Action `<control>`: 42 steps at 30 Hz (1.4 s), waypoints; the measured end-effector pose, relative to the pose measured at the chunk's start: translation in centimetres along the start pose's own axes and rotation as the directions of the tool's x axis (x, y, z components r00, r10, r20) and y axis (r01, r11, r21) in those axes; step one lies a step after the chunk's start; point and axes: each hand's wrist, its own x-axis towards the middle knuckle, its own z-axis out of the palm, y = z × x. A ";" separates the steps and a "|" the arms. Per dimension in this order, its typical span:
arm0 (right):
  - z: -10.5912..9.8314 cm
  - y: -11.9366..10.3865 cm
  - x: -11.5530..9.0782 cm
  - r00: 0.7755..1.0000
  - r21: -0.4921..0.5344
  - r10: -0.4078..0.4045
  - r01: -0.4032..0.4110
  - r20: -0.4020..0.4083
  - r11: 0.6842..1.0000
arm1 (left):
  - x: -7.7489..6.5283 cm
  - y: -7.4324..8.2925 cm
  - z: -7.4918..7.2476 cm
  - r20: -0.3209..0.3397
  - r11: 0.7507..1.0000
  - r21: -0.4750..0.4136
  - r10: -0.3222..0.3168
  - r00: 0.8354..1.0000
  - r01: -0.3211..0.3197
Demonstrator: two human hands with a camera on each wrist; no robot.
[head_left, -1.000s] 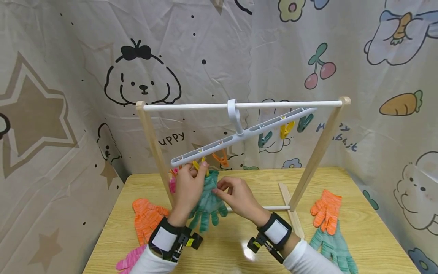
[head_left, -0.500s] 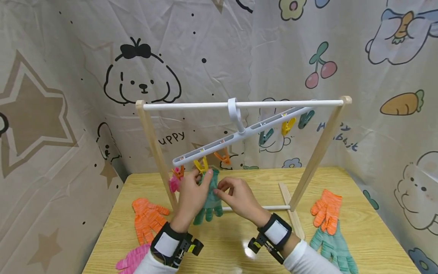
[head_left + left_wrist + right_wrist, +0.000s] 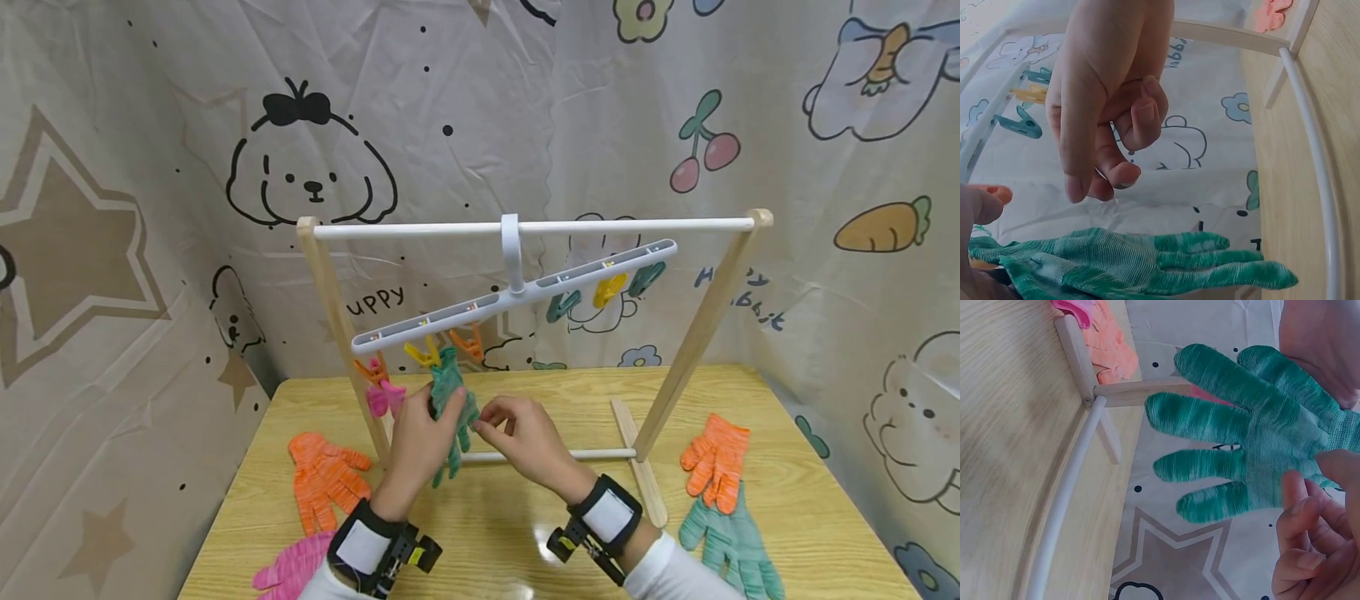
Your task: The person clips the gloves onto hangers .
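Note:
A green glove (image 3: 447,379) hangs below the yellow clip (image 3: 423,353) on the left half of a tilted white hanger (image 3: 517,293). Around the glove's upper part is my left hand (image 3: 422,433), thumb in front and fingers partly hidden behind; a gap shows between thumb and fabric in the left wrist view. My right hand (image 3: 534,437) is beside the glove, fingers loosely curled and holding nothing. The right wrist view shows the glove's spread fingers (image 3: 1210,419). A pink glove (image 3: 386,397) hangs from an orange clip (image 3: 372,369) at the hanger's left end.
The hanger hooks over a white rod (image 3: 405,229) on a wooden stand. Another orange clip (image 3: 468,343), a yellow clip (image 3: 609,289) and teal clips (image 3: 562,306) hang along it. Orange gloves (image 3: 326,479), a pink glove (image 3: 296,567) and a green glove (image 3: 735,542) lie on the table.
My left hand has come off the yellow clip and moved slightly down. The hanger has swung left, and the green glove has turned edge-on. My right hand has barely moved.

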 end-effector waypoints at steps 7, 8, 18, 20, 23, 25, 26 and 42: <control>0.0 0.6 -0.5 1.000 0.010 0.011 -0.011 0.004 1.000 | -0.3 -0.8 0.2 0.016 1.000 0.016 -0.021 1.000 0.021; 0.0 0.6 -0.5 1.000 0.010 0.005 -0.005 0.003 1.000 | -0.4 -0.9 0.2 0.016 1.000 0.019 -0.023 1.000 0.023; 0.1 1.3 -1.0 1.000 0.012 0.024 -0.024 0.008 1.000 | -0.9 -1.8 0.7 -0.006 0.997 0.066 -0.041 0.999 0.041; 0.1 1.5 -1.0 0.999 0.010 0.035 -0.035 0.012 0.999 | -1.0 -2.0 0.7 -0.008 0.997 0.067 -0.049 0.999 0.049; 0.1 1.7 -1.2 0.999 0.008 0.036 -0.036 0.011 0.999 | -1.1 -2.1 0.8 -0.010 0.996 0.074 -0.054 0.998 0.055; 0.2 1.8 -1.3 0.999 0.006 0.034 -0.034 0.006 0.999 | -1.2 -2.2 0.8 -0.009 0.995 0.078 -0.056 0.998 0.057; 0.2 1.8 -1.3 1.000 0.005 0.031 -0.031 0.003 1.000 | -1.2 -2.3 0.8 -0.009 0.995 0.081 -0.055 0.998 0.056; 0.6 2.6 -2.1 0.998 0.011 0.065 -0.065 0.007 0.998 | -2.0 -3.6 1.1 0.017 0.995 0.075 -0.070 0.997 0.069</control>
